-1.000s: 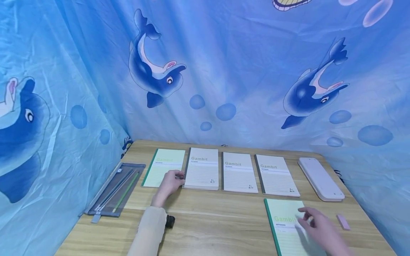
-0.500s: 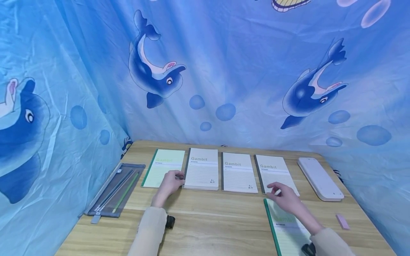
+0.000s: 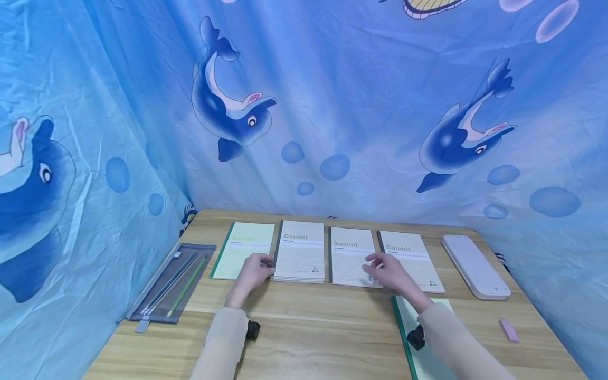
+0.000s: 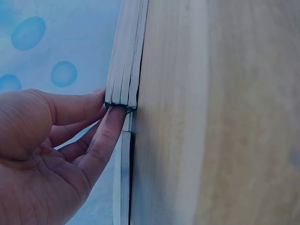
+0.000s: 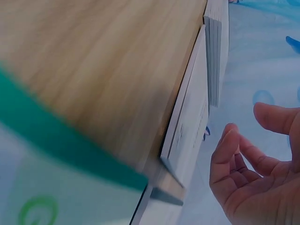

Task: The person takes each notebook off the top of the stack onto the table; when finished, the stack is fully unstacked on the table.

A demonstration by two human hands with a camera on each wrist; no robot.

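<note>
the left hand rests on the table, fingers loosely curled, its fingertips touching the near left corner of a stack of notebooks in the row along the far edge. the right hand, fingers spread and holding nothing, hovers over the near right corner of the next notebook.
</note>
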